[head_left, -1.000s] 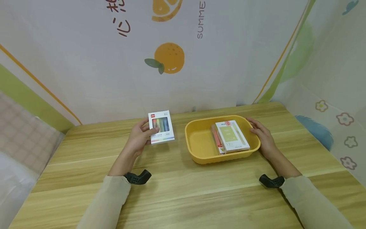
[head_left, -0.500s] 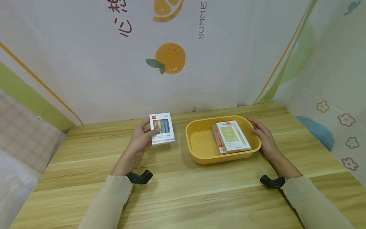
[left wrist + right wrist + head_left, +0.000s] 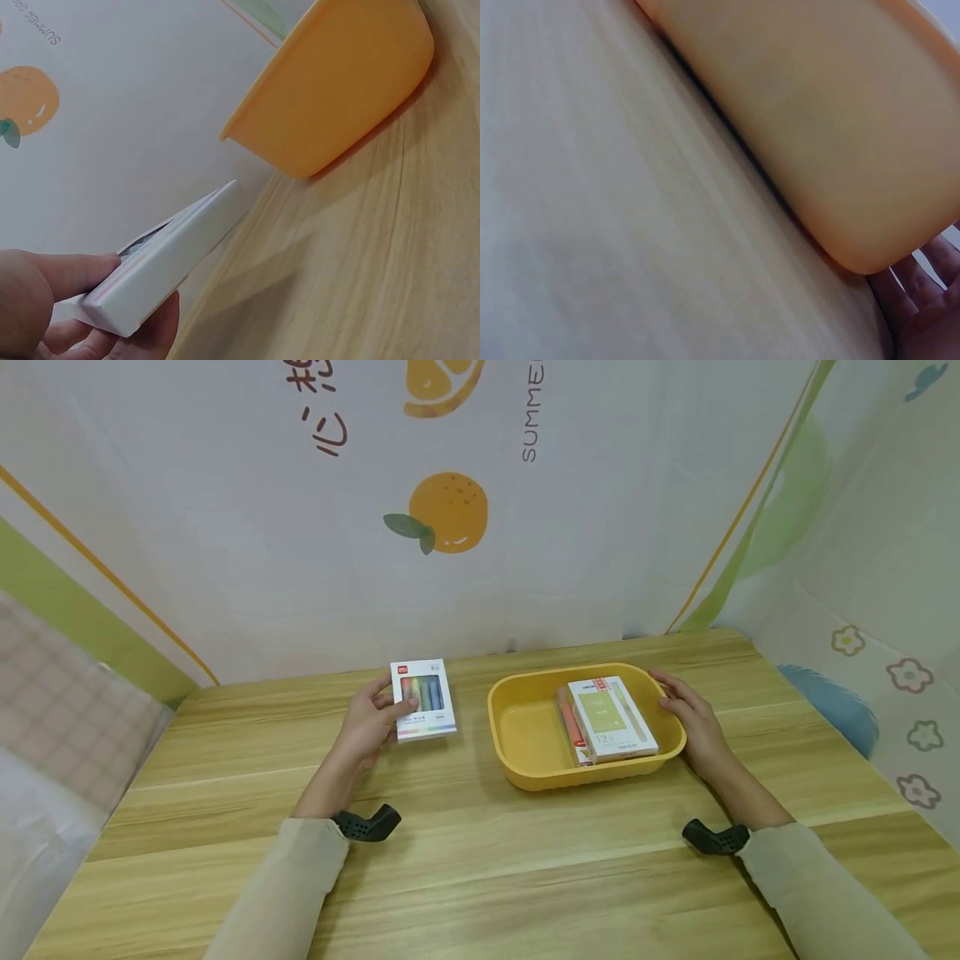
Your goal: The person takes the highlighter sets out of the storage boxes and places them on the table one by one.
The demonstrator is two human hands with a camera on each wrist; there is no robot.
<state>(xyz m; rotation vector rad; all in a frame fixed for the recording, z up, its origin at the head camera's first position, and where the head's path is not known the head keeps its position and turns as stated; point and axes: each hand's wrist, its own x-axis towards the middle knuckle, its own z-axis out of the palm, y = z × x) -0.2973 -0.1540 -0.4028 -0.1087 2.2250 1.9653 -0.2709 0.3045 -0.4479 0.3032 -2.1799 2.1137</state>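
In the head view my left hand (image 3: 367,721) holds a white box of highlighters (image 3: 424,700), thumb on its front by the window that shows coloured pens. The left wrist view has the same box (image 3: 169,259) tilted, gripped between thumb and fingers, its shadow falling on the tabletop. To its right stands a yellow plastic basket (image 3: 525,772). At the basket's right end my right hand (image 3: 693,718) rests its fingers against the rim and outer wall. Those fingers (image 3: 922,281) look extended beside the basket's corner in the right wrist view.
Inside the basket, a white box with a green label (image 3: 611,718) lies partly over a red-and-white pack (image 3: 572,731). Everything stands on a wood-grain table (image 3: 480,877). A printed fabric curtain (image 3: 315,568) hangs along its back edge.
The box of highlighters has dipped slightly downward in my left hand, its tilt changing a little. The basket and my right hand have kept their places, with the whole view shifted slightly.
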